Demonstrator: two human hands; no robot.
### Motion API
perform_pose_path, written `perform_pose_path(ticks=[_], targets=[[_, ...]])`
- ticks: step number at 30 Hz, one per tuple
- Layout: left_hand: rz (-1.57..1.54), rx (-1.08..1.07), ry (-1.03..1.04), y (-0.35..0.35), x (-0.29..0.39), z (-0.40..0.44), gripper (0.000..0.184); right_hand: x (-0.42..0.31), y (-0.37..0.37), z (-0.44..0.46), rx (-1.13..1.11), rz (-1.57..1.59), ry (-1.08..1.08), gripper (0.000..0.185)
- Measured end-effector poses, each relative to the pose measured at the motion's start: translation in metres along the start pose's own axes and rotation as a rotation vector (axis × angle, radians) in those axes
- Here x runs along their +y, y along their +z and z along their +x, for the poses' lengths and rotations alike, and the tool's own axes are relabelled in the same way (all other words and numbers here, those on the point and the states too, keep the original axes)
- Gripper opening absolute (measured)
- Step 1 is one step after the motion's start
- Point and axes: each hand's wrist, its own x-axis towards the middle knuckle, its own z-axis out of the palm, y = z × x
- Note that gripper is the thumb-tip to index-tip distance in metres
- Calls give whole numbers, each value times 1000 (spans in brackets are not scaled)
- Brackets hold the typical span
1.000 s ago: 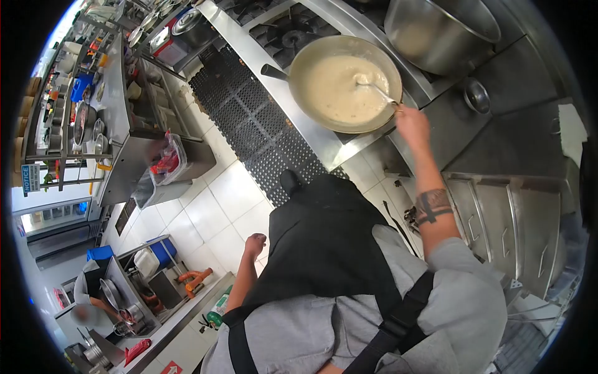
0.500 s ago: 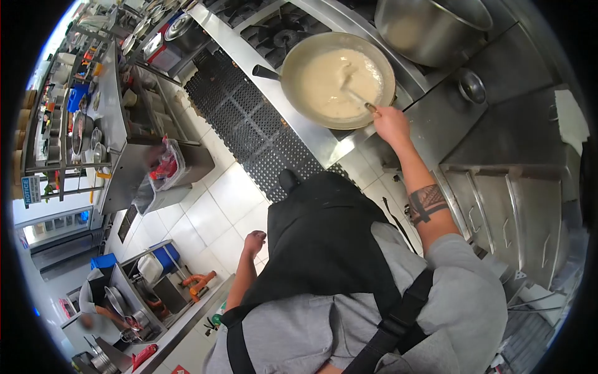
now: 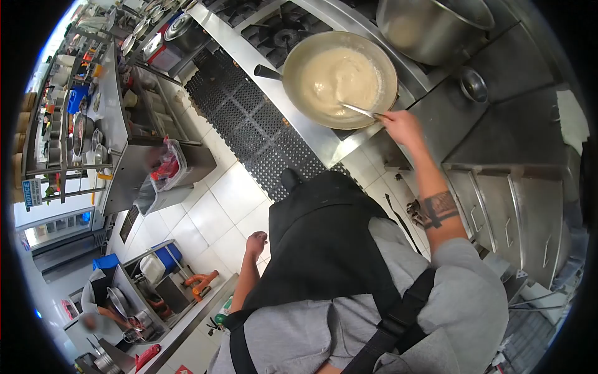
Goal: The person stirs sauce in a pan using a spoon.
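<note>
My right hand is closed around the handle of a long metal-handled stirring utensil. Its head dips into pale, creamy sauce and is hidden there. The sauce lies in a wide, shallow pan on the stove, with the pan's dark handle pointing left, away from my hand. Low at my side, my left hand hangs beside the black apron, its fingers curled and no object visible in them.
A large steel pot stands beyond the pan, near a small metal bowl. A gas burner adjoins the pan. Black rubber mat covers part of the tiled floor. Another person's sleeve shows by the sink at lower left.
My right hand has shifted slightly right and down, drawing the utensil toward the pan's near rim. The sauce surface has swirled into a different shape. My left hand stays low at my side.
</note>
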Motion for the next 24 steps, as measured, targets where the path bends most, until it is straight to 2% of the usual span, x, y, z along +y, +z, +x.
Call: perform_pose_path(ticks=[2,3,5,6,7,9,10,11,13,15,17,19,21,22,23,24], targets=[[-115,87,-12,2,1,-6,29,3,-18,1,-69,46,43,21],[-114,86,-24,2,-9,-8,29,4,-19,7,-26,-14,74,22],[57,12,121,1,-16,-2,29,8,-2,27,24,-69,113,23],[-71,31,-30,4,-7,-7,29,9,31,43,120,-96,19,23],[-66,32,-29,3,-3,-13,29,7,50,50,214,-120,-74,23],[301,-38,141,-6,8,-20,29,-6,38,28,165,-90,-85,23],[154,42,21,-4,35,-36,29,-13,26,17,113,-75,-108,24],[150,43,21,-6,31,-30,29,-7,9,10,114,-77,-111,24],[-85,128,-20,-4,12,-18,28,14,-18,7,-17,-15,-1,25],[-98,148,-42,-3,3,-14,28,6,-13,13,31,-42,34,25],[251,-48,77,-7,-12,6,27,-6,-2,28,101,-64,73,25],[386,-28,269,-4,-16,1,25,-16,31,41,115,-167,-40,25],[328,-75,335,-9,-18,5,27,-12,18,30,57,-133,-60,25],[344,-56,447,-11,-23,11,28,-3,6,21,15,-109,-52,25],[338,-55,449,-10,-11,7,28,8,-8,16,-31,-90,-48,25],[115,36,228,-7,9,-5,29,18,-22,17,-75,-138,22,25]])
